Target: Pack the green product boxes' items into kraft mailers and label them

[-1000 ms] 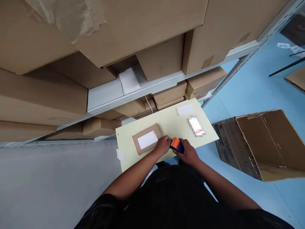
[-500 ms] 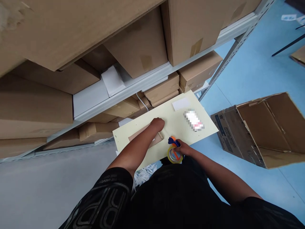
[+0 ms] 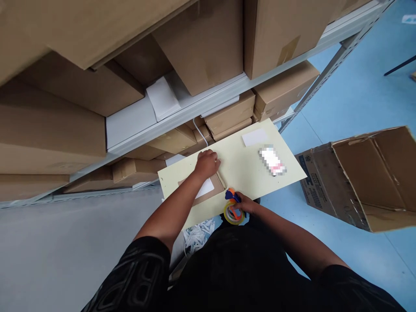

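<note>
A small brown parcel [image 3: 217, 185] with a white label lies on a pale yellow board [image 3: 240, 167]. My left hand [image 3: 206, 163] rests on the parcel's far edge, fingers curled down over it. My left forearm covers much of the parcel. My right hand [image 3: 244, 203] is closed on an orange and blue tape dispenser [image 3: 233, 207] with a roll of clear tape, held at the board's near edge, just right of the parcel.
A white slip [image 3: 254, 137] and a blurred white item [image 3: 272, 160] lie on the board's far right. Metal shelving [image 3: 182, 115] packed with cardboard boxes rises behind. An open cardboard box [image 3: 364, 177] lies tipped on the blue floor at right. Shredded paper [image 3: 196, 232] sits below the board.
My left hand has moved from the parcel's near right corner to its far edge. My right hand has drawn the tape dispenser back off the parcel to the board's near edge.
</note>
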{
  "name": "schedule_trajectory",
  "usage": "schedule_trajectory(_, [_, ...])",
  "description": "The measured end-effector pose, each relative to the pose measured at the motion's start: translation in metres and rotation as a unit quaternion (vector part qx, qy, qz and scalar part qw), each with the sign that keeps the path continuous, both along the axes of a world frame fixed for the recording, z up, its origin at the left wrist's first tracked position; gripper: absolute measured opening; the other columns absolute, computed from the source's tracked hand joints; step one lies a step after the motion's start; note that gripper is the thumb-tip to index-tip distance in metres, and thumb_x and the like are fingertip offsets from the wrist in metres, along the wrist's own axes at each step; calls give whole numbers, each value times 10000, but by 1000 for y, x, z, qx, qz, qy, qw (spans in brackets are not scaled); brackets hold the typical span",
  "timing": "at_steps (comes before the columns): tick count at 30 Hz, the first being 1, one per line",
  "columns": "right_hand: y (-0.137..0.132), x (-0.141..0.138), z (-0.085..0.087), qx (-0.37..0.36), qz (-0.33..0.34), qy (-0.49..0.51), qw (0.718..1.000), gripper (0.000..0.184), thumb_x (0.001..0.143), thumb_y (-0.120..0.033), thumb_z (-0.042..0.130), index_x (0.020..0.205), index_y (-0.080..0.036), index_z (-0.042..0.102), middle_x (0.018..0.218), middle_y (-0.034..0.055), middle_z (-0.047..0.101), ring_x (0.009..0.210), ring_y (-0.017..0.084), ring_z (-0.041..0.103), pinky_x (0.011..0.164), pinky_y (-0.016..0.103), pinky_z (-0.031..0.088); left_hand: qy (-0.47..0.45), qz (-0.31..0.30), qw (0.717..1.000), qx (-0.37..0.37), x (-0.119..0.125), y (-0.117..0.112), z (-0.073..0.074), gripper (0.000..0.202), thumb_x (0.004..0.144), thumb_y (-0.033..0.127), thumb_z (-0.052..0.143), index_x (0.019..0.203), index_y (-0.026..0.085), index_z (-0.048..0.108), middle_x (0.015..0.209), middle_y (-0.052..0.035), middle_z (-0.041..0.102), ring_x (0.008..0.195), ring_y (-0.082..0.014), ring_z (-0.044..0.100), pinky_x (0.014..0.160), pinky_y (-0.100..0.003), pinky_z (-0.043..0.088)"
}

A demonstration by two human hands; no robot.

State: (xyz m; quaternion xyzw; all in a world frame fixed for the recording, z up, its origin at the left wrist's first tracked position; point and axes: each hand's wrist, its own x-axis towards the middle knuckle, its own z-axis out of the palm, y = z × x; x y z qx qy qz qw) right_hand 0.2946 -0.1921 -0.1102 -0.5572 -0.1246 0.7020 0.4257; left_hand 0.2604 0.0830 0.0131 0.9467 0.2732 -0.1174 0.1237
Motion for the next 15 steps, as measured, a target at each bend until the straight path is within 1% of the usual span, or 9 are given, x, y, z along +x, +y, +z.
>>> schedule_trajectory(1, [-1,-6,-1,-1,-14,6,1000,642,628,-284,824,1225,-251,591,1085,3,737,1039,252,708,950,393,552,-26,4,1000,-2,-20,7,8,279,978,312,474,1051,173,705,1176,-132,644,1173,-280,565,1120,-451,349])
schedule_trajectory(2, [-1,-12,-3,-3,-26,14,1000,649,628,-287,815,1234,-254,585,1086,2,737,1031,250,711,933,389,562,-37,-9,999,-17,-43,13,15,274,972,282,471,1076,187,706,1222,-118,641,1202,-267,562,1129,-431,361])
schedule_trajectory(4, [-2,-24,-4,-6,-49,29,998,658,623,-274,794,1245,-251,580,1069,1,737,1002,242,716,893,372,576,-36,-26,998,-43,-95,25,24,317,898,218,531,1161,197,705,1420,-107,568,1342,-261,497,1159,-388,366])
schedule_trajectory(6, [2,-34,-3,-8,-70,42,997,650,615,-257,770,1238,-244,585,1037,3,737,962,231,718,860,357,584,0,-47,996,-72,-148,31,27,529,811,199,617,1337,237,652,1608,-61,420,1468,-286,385,1191,-375,353])
schedule_trajectory(8, [11,-38,0,-11,-93,52,994,629,611,-257,753,1218,-239,592,1014,10,738,929,227,720,837,352,591,46,-72,992,-93,-195,29,25,786,733,210,706,1496,278,532,1678,-36,323,1510,-310,337,1205,-370,340])
schedule_trajectory(9, [18,-38,3,-13,-100,50,994,613,610,-261,750,1203,-237,597,1004,16,738,914,228,721,823,351,595,63,-85,989,-101,-213,26,23,904,703,228,744,1556,295,451,1701,-34,273,1525,-322,312,1213,-383,327])
schedule_trajectory(11, [37,-30,10,-16,-100,28,994,583,610,-266,747,1174,-231,606,991,31,742,887,227,722,788,342,602,78,-90,988,-97,-238,17,19,1040,680,264,795,1612,320,337,1725,-40,195,1525,-346,304,1210,-420,321])
schedule_trajectory(12, [49,-24,14,-15,-91,13,996,573,607,-262,748,1162,-227,612,985,37,745,870,224,723,767,333,603,80,-84,989,-89,-245,11,17,1066,678,285,816,1619,325,317,1728,-51,178,1510,-357,324,1199,-435,329])
schedule_trajectory(15, [89,-1,20,-8,-52,-30,998,563,598,-248,769,1141,-210,629,931,48,753,774,211,717,682,308,594,71,-52,995,-44,-249,-8,10,1060,684,389,865,1608,307,351,1712,-102,224,1467,-393,365,1192,-487,312])
